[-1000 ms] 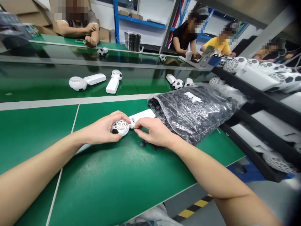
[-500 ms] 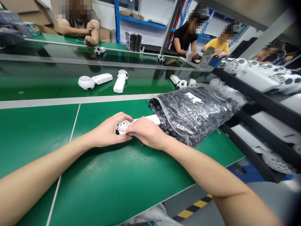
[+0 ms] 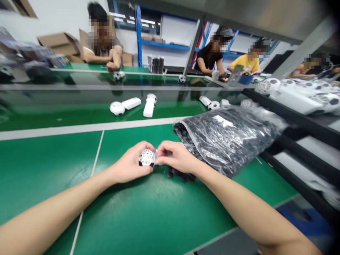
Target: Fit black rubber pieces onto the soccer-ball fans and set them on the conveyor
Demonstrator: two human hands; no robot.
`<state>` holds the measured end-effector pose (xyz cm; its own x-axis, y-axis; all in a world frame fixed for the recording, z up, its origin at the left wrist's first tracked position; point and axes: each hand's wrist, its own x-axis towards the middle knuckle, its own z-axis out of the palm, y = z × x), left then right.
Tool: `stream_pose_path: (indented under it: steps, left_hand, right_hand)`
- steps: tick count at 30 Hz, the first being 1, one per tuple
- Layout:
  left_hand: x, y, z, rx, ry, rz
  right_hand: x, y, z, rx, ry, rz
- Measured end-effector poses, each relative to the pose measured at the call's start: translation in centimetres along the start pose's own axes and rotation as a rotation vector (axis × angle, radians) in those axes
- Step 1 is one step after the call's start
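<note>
My left hand (image 3: 134, 164) is curled around the round, football-patterned head of a white handheld fan (image 3: 147, 158), its open-work grille facing up. From the other side, my right hand (image 3: 176, 156) pinches at the edge where the head meets the neck. Most of the fan's handle is hidden behind the right hand. Just beyond that hand lies a clear plastic bag (image 3: 225, 136) full of small black pieces. Several loose black pieces (image 3: 183, 175) have spilled out near the right wrist.
More football fans (image 3: 150, 105) lie on the green conveyor (image 3: 90, 118) ahead. At the right, a black rack (image 3: 300, 124) holds several fans and white parts. Co-workers (image 3: 103, 49) sit across the line. A white strip (image 3: 87, 131) edges the green table.
The view has tilted up and turned slightly left. My right hand has slid off the grille to the fan's neck, and the white handle that showed behind it is now mostly hidden.
</note>
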<state>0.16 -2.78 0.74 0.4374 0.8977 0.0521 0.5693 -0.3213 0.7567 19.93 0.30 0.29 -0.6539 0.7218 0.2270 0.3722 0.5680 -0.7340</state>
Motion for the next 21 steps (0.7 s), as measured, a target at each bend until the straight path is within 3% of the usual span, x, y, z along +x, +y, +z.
stream_pose_path:
  steps: [2, 4, 7, 10, 12, 14, 17, 19, 21]
  left_hand:
    - [-0.9, -0.2, -1.6, -0.048, -0.022, -0.071]
    - [-1.5, -1.3, -3.9, -0.071, 0.052, -0.126]
    - [-1.1, -4.6, -8.2, -0.074, 0.371, -0.196]
    - [0.9, -9.4, -12.2, 0.053, 0.728, -0.35]
    - [2.4, -11.9, -14.1, 0.169, 0.855, -0.479]
    - [3.3, -13.1, -15.1, 0.238, 0.878, -0.551]
    - [4.4, -12.3, -15.0, 0.313, 0.793, -0.561]
    - [5.7, -11.3, -14.4, 0.448, 0.738, -0.473]
    - [8.0, -11.0, -13.6, 0.725, 0.652, -0.3]
  right_hand:
    - [-0.9, -0.8, -1.5, 0.02, -0.142, 0.102]
    - [-1.8, -1.2, -2.7, -0.068, -0.29, 0.187]
    - [-2.6, -1.3, -3.5, -0.26, -0.432, 0.267]
    - [-2.5, -1.3, -3.0, -0.357, -0.453, 0.304]
    - [-2.2, -1.1, -2.5, -0.335, -0.448, 0.322]
    - [-2.1, -0.8, -2.1, -0.319, -0.421, 0.317]
    - [-2.1, -0.3, -1.9, -0.387, -0.344, 0.267]
    - [-2.2, -0.1, -1.9, -0.46, -0.321, 0.246]
    - [-2.2, -0.2, -2.0, -0.534, -0.362, 0.231]
